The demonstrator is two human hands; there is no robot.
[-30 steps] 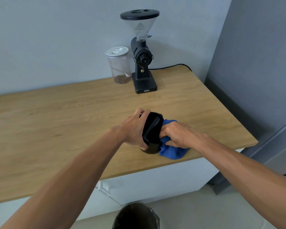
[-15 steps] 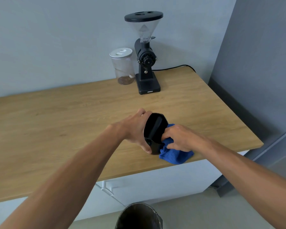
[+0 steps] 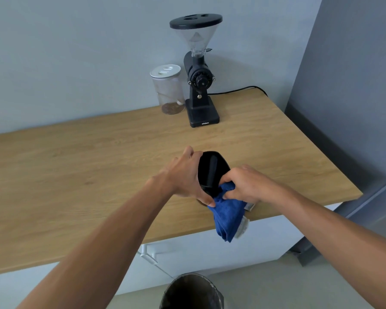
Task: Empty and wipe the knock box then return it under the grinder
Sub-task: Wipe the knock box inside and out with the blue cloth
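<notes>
Glossy black knock box [image 3: 212, 171], tilted on its side at frame centre, above the wooden edge. Black grinder [image 3: 199, 85], upright, upper centre, clear hopper.

The shiny black plastic knock box [image 3: 212, 170] is dark all over. The soft cloth [image 3: 228, 216] is bright blue, with a pale grey-white edge. The wooden counter top [image 3: 76, 175] is light honey brown with thin darker grain lines. The tall coffee grinder [image 3: 199, 90] is black, with a clear see-through cone on top and a black lid. The round see-through jar [image 3: 168, 90] has a white lid and brown bits at the bottom. The wall [image 3: 76, 52] is pale blue-grey. The round bin [image 3: 190, 292] is dark inside.
</notes>
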